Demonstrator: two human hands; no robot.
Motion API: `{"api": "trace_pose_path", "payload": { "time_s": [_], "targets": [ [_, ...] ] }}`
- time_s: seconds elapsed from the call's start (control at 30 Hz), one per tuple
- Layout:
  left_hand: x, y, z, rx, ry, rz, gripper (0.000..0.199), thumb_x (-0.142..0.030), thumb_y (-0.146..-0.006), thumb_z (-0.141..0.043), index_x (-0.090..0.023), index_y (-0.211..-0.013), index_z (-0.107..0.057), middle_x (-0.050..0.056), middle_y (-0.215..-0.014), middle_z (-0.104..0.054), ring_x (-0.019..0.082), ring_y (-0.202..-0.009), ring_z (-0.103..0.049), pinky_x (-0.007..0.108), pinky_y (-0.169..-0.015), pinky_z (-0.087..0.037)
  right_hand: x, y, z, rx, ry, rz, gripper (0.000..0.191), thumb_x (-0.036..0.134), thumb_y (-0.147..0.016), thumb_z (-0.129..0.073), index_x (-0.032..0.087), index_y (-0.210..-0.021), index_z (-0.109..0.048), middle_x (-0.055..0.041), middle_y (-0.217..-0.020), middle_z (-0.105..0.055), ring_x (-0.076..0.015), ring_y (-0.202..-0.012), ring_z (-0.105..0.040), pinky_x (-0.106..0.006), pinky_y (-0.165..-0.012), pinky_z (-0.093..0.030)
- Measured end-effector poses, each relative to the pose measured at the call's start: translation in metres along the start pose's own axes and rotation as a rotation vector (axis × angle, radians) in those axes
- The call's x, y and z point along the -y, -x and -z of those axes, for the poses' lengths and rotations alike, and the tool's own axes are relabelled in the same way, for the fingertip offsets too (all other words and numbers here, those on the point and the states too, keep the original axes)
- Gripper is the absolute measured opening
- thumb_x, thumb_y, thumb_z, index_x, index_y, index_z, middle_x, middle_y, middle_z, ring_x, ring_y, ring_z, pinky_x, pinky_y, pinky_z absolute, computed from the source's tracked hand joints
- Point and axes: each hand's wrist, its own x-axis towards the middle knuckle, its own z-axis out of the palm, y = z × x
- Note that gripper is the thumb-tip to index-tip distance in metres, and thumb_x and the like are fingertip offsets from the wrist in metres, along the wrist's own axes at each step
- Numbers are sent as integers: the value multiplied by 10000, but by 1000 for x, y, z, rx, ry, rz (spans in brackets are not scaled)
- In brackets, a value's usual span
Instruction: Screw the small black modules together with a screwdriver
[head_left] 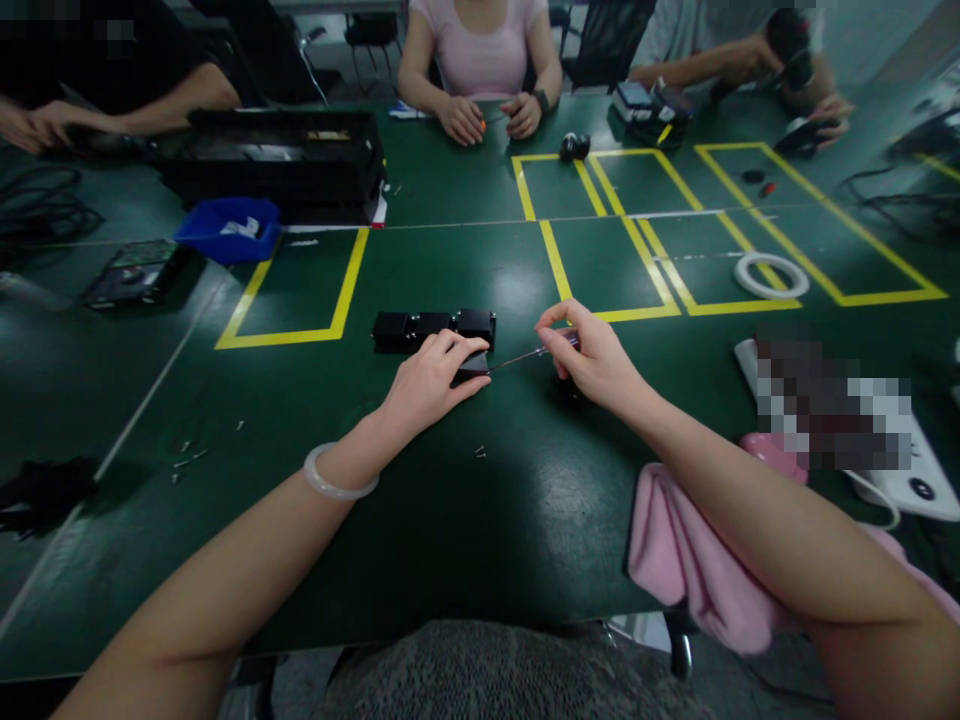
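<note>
My left hand [442, 372] is closed on a small black block [472, 367], holding it against the green table. My right hand [589, 355] grips a screwdriver [531, 353] by its handle. The thin shaft points left, and its tip meets the right end of the block my left hand holds. Just beyond my left hand stands a row of black blocks [433, 328] with small metal bits between them. A dark object [571, 390] lies partly hidden under my right hand. Two small screws [481, 452] lie on the table nearer to me.
Several loose screws [187, 455] lie at left, near a black bundle [45, 490]. A blue bin [229, 230] and a long black housing [277, 165] stand far left. At right are a white ring [771, 275], a pink cloth [690, 550] and a power strip [926, 465]. Co-workers sit opposite.
</note>
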Motion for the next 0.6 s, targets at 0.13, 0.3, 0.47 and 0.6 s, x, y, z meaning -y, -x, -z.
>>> {"api": "trace_pose_path", "payload": {
  "time_s": [0.13, 0.3, 0.47, 0.6],
  "targets": [
    [-1, 0, 1, 10, 1, 5, 430, -390, -1016, -672, -238, -1411, -593, 107, -1285, -643, 321, -1205, -623, 451, -956, -578, 0, 1, -1, -43, 7, 44, 147, 277, -1008, -587, 255, -1124, -498, 81, -692, -502, -111, -515, -490, -298, -583, -389],
    [0, 0, 2, 14, -8, -2, 428, -403, -1018, -669, -250, -1410, -589, 104, -1281, -641, 314, -1192, -625, 448, -960, -578, 1, 2, -3, -63, 6, 43, 148, 301, -1002, -613, 258, -1104, -514, 65, -694, -522, -136, -564, -535, -300, -590, -404],
    [1, 0, 0, 4, -14, -4, 427, -395, -1017, -680, -240, -1405, -592, 108, -1283, -646, 316, -1202, -627, 454, -975, -579, 3, 1, 0, -32, 39, 16, 169, 376, -1021, -595, 247, -935, -528, 77, -584, -494, -117, -482, -461, -288, -536, -344],
    [1, 0, -1, 3, -14, -5, 430, -393, -1015, -684, -241, -1407, -594, 108, -1280, -647, 321, -1204, -628, 459, -974, -580, 3, 0, 0, -55, 60, 37, 59, 271, -990, -581, 234, -1033, -565, 62, -648, -530, -137, -573, -529, -297, -605, -395]
  ]
}}
